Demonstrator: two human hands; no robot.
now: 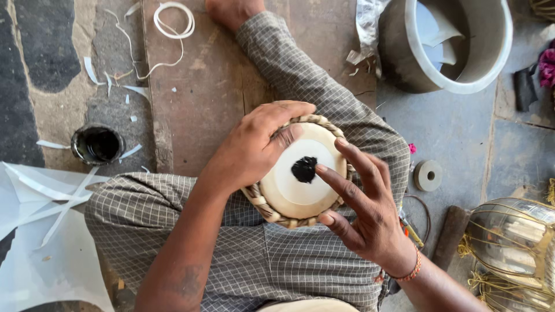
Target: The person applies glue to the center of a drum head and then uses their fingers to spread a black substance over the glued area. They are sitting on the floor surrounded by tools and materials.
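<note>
Cream drumhead (289, 185) with black centre spot (304, 169), tan braided rim (272, 215), grey checked trousers (254, 260)

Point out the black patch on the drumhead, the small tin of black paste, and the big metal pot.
black patch (304, 169), head view, its middle.
tin of black paste (97, 144), head view, dark contents.
metal pot (411, 58), head view, pale rim.

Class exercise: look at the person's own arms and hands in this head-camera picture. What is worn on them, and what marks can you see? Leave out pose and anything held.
Both forearms are bare, with no sleeves and no gloves. The right hand has a beaded bracelet of orange and red beads at the wrist. The left hand wears nothing; a faint dark tattoo marks the left forearm, too blurred to read.
</note>
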